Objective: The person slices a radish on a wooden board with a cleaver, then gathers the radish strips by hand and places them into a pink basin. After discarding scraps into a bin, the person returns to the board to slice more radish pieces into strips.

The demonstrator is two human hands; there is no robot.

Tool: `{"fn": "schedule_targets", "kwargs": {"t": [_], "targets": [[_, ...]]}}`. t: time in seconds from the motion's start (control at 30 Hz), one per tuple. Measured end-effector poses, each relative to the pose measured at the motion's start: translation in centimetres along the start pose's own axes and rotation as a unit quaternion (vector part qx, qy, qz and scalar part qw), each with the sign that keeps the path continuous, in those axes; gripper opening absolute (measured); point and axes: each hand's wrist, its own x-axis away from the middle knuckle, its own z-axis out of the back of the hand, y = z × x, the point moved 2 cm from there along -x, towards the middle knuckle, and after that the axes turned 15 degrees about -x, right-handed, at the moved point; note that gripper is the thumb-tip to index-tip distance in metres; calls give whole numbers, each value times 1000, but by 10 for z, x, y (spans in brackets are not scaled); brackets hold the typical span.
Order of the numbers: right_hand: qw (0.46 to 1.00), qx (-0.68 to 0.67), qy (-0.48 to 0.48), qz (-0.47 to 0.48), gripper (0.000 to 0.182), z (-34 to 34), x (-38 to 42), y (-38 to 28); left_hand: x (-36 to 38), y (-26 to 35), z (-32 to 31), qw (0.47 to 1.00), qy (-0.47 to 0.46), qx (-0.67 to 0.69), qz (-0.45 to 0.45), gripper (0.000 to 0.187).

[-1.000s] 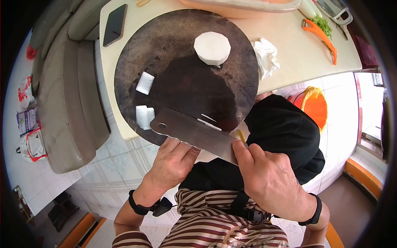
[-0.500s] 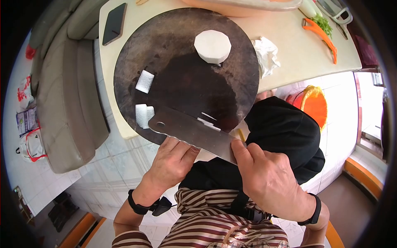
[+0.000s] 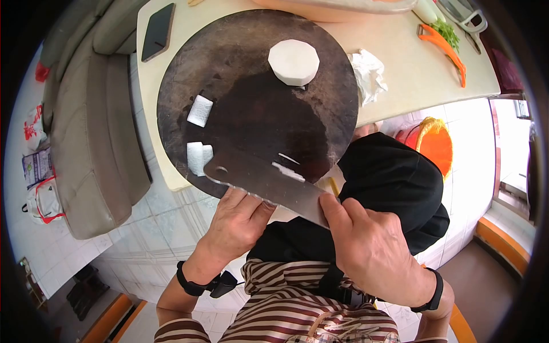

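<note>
My right hand (image 3: 369,246) is closed round the handle of a wide cleaver (image 3: 263,182), whose blade slants over the near edge of a round dark chopping board (image 3: 246,57). Thin white strips (image 3: 289,171) cling to the blade. My left hand (image 3: 237,220) has its fingers curled against the blade's lower edge; what they grip, if anything, is hidden by the blade. Beside the blade's far end lie white cut pieces (image 3: 195,157), with another white piece (image 3: 200,111) farther up. A thick, many-sided white vegetable chunk (image 3: 293,62) sits at the board's back right.
The board rests on a cream table (image 3: 400,68) with a phone (image 3: 158,32), crumpled white tissue (image 3: 369,74), an orange peeler (image 3: 443,51) and a large basin (image 3: 343,7). A red bucket (image 3: 437,150) stands on the floor at right; a grey sofa (image 3: 94,143) is at left.
</note>
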Motion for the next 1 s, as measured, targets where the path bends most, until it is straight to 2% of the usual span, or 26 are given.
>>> {"fn": "schedule_targets", "kwargs": {"t": [0.17, 0.43, 0.53, 0.7, 0.87, 0.93, 1.0], "targets": [[1000, 7, -18, -11, 43, -1, -2, -1, 4, -1, 0, 999, -20, -13, -22, 16], [998, -2, 56, 20, 41, -10, -9, 8, -2, 0, 1, 1000, 4, -22, -17, 17], [1000, -4, 15, 9, 41, -2, 0, 2, 2, -1, 1, 999, 0, -23, -23, 16], [1000, 9, 0, -6, 41, -3, 3, -1, 0, -1, 2, 999, -6, -28, -32, 13], [1000, 12, 4, -4, 41, -10, -7, 2, -1, -2, 3, 999, -9, -16, -26, 18], [998, -1, 56, 15, 41, -14, -8, 6, -2, 0, 4, 999, -6, -26, -26, 21], [999, -5, 37, 3, 43, -11, -6, 6, -1, 0, 4, 999, -8, -38, -27, 25]]}}
